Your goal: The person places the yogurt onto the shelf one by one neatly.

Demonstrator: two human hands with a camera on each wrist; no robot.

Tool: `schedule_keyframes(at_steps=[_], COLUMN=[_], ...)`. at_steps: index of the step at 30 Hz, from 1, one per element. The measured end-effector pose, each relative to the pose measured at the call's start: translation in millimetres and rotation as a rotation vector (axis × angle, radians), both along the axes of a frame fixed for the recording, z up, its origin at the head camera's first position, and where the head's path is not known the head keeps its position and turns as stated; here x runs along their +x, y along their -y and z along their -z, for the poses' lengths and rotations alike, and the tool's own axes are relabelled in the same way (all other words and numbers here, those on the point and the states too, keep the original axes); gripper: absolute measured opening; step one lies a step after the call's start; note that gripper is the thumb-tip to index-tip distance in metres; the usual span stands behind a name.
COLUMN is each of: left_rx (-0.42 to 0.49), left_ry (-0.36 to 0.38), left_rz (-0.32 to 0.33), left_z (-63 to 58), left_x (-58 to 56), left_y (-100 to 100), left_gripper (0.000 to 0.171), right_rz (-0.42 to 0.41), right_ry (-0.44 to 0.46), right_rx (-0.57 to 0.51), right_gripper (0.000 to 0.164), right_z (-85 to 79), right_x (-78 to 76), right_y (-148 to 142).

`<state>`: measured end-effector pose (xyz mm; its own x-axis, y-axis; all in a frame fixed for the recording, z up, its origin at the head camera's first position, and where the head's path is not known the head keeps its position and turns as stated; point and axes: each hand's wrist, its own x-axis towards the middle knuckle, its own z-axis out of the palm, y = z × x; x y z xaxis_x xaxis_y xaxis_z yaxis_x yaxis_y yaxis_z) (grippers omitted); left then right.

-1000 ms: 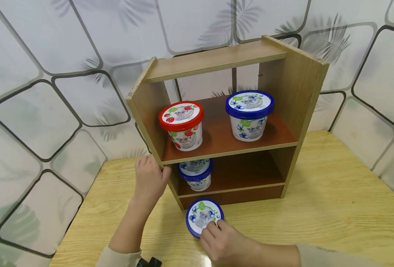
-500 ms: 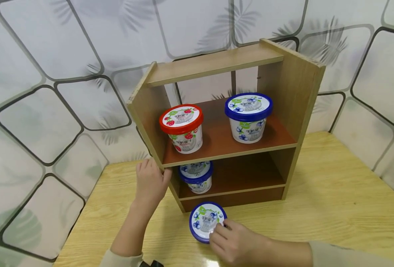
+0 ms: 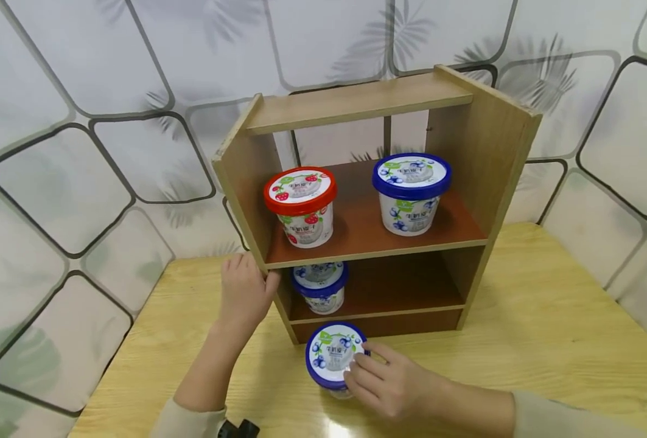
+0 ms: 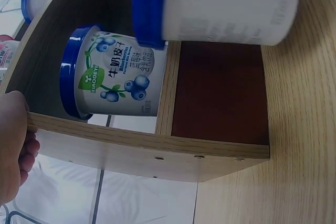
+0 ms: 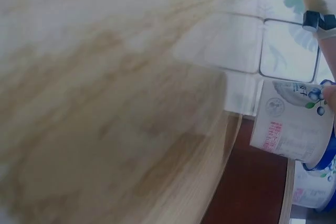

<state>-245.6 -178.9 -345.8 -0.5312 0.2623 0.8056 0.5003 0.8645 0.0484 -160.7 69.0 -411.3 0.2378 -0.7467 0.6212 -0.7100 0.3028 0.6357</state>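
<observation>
My left hand grips the left side panel of a small wooden shelf, at the middle board's height. In the right wrist view, only part of a finger shows at the right edge, on a blueberry tub. That tub, white with a blue lid, stands out in front of the shelf. My right hand holds it by the lid's right side; the thumb is hidden. In the left wrist view, the left hand curls over the panel edge, near another blueberry tub inside.
On the upper board sit a red-lidded strawberry tub at left and a blue-lidded tub at right. A smaller-looking blue-lidded tub stands at the lower left. The shelf rests on a wooden table before a patterned wall.
The held tub has shifted slightly, and a bit of its white body now shows below the lid. My right fingers have spread somewhat along the rim. The left hand keeps its grip.
</observation>
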Motion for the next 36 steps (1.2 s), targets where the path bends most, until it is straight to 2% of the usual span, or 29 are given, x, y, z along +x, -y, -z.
schedule_keyframes(at_steps=[2,8,14,20,27,31,36], left_rx=[-0.011,-0.033,-0.039,-0.023,0.034,0.030,0.029], left_ry=[0.008,0.043,0.018,0.011,0.039,0.019,0.020], left_rz=[-0.006,-0.012,0.007,0.026,0.020,0.021,0.020], left_z=[-2.4,-9.1,-16.2,-14.2,-2.3,-2.5,-2.2], left_x=[-1.8,0.0,0.7,-0.2,1.1,0.2,0.8], left_y=[1.7,16.9,29.2,18.6,1.3,1.3,1.9], left_gripper=[0.022,0.021,0.021,0.020,0.022,0.022,0.021], right_rz=[-0.004,-0.005,-0.010,0.005,-0.041,-0.052,-0.056], right_ry=[-0.036,-0.042,-0.043,-0.023,-0.059,-0.059,-0.050], right_rx=[-0.018,-0.038,-0.067,-0.080,-0.068,-0.082,-0.078], right_gripper=[0.032,0.030,0.027,0.026,0.026,0.026,0.027], right_z=[-4.6,-17.3,-13.3,-13.4,-34.6,-41.1,-40.9], right_x=[-3.5,-5.7,-11.0,-14.5,-15.8,-15.1,-16.9], right_y=[-0.4,3.6,7.3,-15.9,-39.3,-39.2,-42.8])
